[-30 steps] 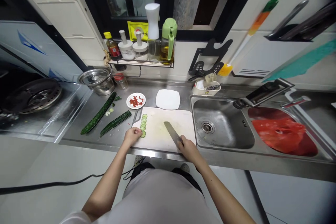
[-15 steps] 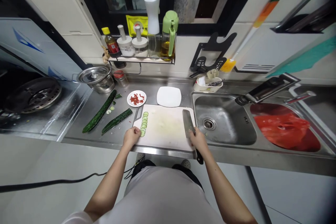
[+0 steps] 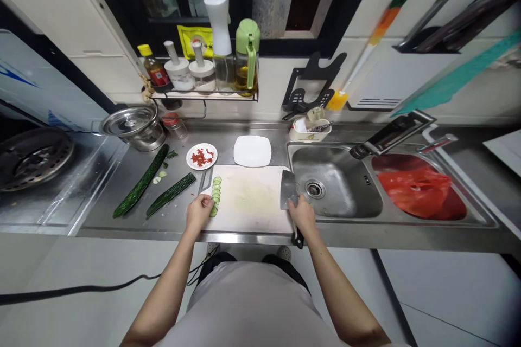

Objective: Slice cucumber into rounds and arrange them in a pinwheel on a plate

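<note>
Left grip [image 3: 198,211], fingertips drawn together, is against the left side of the row of cucumber slices [image 3: 216,195], at its nearer half; whether a slice is pinched there I cannot tell. That row lies along the left edge of the cutting board [image 3: 252,214], its long axis running from front to back, so most of it stretches away from the left grip, forward and slightly right. Right grip [image 3: 303,214] is well apart from the row, at the board's right edge, fingers on the knife [image 3: 287,190]; clamped or slack, I cannot tell. Its blade points toward the board's back right corner, its handle reaching over the front edge of the worktop [image 3: 97,211].
</note>
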### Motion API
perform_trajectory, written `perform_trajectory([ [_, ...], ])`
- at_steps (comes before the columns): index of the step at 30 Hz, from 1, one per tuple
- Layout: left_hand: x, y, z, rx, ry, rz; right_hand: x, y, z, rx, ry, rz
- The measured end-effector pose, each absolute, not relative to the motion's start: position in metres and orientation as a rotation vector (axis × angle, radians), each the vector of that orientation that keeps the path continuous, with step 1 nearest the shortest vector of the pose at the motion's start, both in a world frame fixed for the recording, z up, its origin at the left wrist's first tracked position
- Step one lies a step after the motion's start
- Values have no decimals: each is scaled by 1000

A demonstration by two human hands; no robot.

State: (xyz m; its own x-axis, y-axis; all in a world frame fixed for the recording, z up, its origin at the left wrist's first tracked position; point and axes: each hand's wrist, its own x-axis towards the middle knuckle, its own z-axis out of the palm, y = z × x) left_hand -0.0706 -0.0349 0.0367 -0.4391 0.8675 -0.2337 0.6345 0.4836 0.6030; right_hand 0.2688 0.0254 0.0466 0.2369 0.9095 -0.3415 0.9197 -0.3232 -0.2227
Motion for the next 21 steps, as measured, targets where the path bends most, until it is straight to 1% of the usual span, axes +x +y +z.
perform_trajectory([
  [8, -52, -16, 28, 1286, 2108, 746, 267, 25, 57, 2316, 1871, -549],
  [14, -38, -5, 28, 1290, 2062, 755, 265, 26, 62, 2245, 1859, -514],
  [19, -32, 1, 30, 1308, 2046, 778, 267, 41, 67, 2289, 1956, -434],
  [21, -29, 2, 31, 1308, 2029, 790, 264, 59, 69, 2316, 2064, -485],
])
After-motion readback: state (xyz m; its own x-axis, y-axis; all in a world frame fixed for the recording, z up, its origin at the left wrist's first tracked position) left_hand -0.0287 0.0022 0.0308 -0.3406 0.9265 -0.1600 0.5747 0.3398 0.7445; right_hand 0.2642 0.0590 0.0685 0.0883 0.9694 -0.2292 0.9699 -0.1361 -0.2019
